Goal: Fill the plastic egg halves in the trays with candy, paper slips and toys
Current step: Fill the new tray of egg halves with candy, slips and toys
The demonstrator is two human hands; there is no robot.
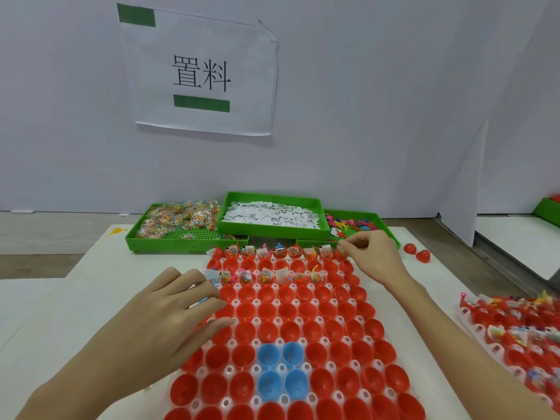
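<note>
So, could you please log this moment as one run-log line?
left hand: rests on egg tray, holding items | right hand: pinching at far-row red egg half | near rows unfilled
</note>
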